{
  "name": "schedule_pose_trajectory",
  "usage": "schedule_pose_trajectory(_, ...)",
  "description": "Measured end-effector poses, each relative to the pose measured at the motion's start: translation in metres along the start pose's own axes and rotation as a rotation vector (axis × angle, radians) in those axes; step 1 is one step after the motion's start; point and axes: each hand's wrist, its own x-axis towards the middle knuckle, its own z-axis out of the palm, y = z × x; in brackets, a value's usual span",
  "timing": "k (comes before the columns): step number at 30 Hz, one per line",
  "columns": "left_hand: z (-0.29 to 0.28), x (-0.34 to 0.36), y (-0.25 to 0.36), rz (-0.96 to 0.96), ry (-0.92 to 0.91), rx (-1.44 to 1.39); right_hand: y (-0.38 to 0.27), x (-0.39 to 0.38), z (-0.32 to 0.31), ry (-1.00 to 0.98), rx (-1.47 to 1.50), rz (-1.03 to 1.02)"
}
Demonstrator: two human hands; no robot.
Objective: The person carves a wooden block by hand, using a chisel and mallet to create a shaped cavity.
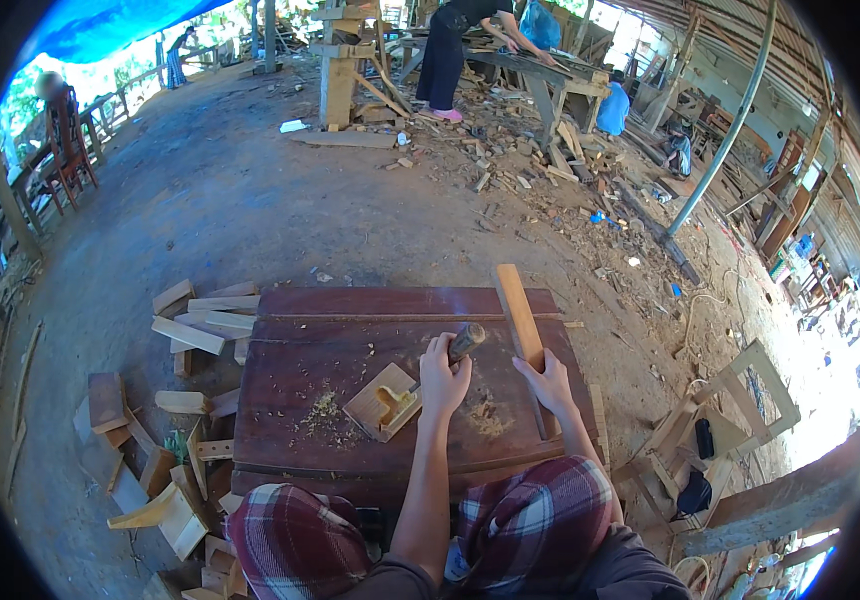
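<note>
My left hand (pixel 444 378) is closed around a thick round wooden tool handle (pixel 467 341), its blunt end pointing up and away. The rest of that tool is hidden by the hand. Just left of this hand, a pale wooden block (pixel 366 404) with a carved hollow lies on the dark reddish-brown wooden work table (pixel 300 345). In my right hand (pixel 548 382) is a long, flat wooden bar (pixel 517 308), gripped along its side. The bar slants away from me, its far end reaching toward the table's back edge.
Shavings (pixel 322 408) and sawdust (pixel 490 418) lie on the table. Cut wood pieces (pixel 182 515) are heaped at left, and a wooden frame (pixel 760 395) stands at right. Farther off, a person (pixel 450 50) bends over a workbench (pixel 550 75) amid scattered scraps.
</note>
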Motion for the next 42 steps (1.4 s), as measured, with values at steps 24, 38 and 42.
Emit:
schedule_pose_trajectory(24,-0.024,-0.006,-0.007,0.005,-0.078,0.283,0.002,0.001,0.007,-0.011,0.036,-0.033)
schedule_pose_trajectory(38,-0.010,-0.014,0.006,0.006,-0.047,0.324,0.004,-0.001,0.011,-0.047,0.053,-0.015)
schedule_pose_trajectory(42,0.004,-0.017,0.007,0.086,-0.019,0.335,0.018,0.009,0.009,-0.080,0.023,-0.022)
